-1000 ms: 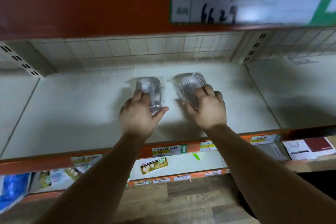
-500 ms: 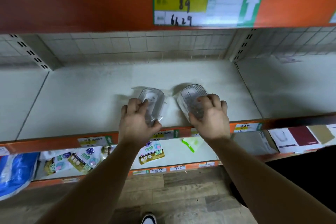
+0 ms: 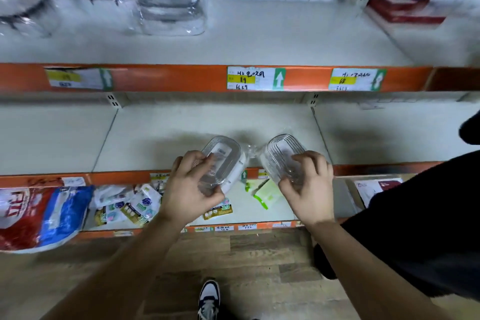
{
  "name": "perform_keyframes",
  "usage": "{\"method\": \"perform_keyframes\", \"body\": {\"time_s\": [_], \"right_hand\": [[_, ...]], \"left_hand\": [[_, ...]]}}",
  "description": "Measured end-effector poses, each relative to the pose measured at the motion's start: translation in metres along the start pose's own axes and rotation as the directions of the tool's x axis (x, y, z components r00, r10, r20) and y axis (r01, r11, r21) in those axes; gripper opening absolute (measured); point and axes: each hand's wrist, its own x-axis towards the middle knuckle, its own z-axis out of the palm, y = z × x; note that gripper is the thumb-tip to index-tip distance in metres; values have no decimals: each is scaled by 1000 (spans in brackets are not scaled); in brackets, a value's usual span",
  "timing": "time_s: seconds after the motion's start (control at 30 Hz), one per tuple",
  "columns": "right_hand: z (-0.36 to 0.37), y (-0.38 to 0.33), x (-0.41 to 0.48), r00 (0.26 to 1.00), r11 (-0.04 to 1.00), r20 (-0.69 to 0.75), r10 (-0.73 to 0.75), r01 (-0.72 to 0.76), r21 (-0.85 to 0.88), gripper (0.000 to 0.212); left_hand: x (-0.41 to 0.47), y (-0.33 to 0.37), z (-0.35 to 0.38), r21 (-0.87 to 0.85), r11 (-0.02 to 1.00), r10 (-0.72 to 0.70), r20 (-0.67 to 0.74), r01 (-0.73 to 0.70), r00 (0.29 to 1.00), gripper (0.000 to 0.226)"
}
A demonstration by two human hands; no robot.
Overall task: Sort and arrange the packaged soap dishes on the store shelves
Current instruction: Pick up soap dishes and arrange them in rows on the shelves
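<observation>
Two clear, oval soap dishes in plastic wrap are held over the front edge of the middle shelf (image 3: 207, 122). My left hand (image 3: 191, 189) grips the left soap dish (image 3: 223, 157), which has a white base and a label inside. My right hand (image 3: 309, 189) grips the right soap dish (image 3: 281, 154), a ribbed clear one tilted toward me. The two dishes are a short gap apart, with crinkled wrap between them.
The upper shelf carries wrapped stacks of grey-and-white goods (image 3: 171, 0) at the left and a red box (image 3: 405, 10) at the right. Orange shelf rails hold price tags (image 3: 255, 78). The low shelf has small packets (image 3: 135, 202) and a red-blue bag (image 3: 39, 215). My shoe (image 3: 209, 299) is on the wooden floor.
Both hands have pulled the two dishes from deeper on the shelf to its front edge and lifted them. The view has drawn back, revealing the upper shelf.
</observation>
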Motion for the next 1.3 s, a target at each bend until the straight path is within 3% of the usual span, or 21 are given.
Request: {"method": "perform_keyframes", "body": {"time_s": [0.23,0.47,0.63,0.83,0.97,1.1,1.2,1.3], "right_hand": [[-69,-35,-17,982,979,-122,-146,161,124,46],[-106,-80,19,942,945,-242,-233,278,170,46],[-106,-109,76,931,949,-219,-293,311,52,48],[-94,-126,128,929,938,-130,-345,341,-56,52],[-81,-124,155,948,951,-99,-303,294,-97,52],[-67,-128,171,967,967,-51,-248,244,-73,41],[-61,-133,182,981,980,-46,-188,184,-80,40],[-55,-144,194,988,986,-62,-143,136,-99,56]], "left_hand": [[-16,35,-80,-17,996,84,-47,-85,995,64],[31,48,-146,16,986,167,-172,-167,971,63],[82,26,-179,-28,997,67,-60,-69,996,70],[140,3,-187,18,992,126,20,-127,992,62],[157,-1,-174,16,995,102,27,-103,994,56],[165,-12,-160,79,992,103,-62,-98,993,71],[168,-16,-156,111,991,88,-91,-78,992,70],[170,-18,-154,78,990,125,-128,-115,984,65]]}}
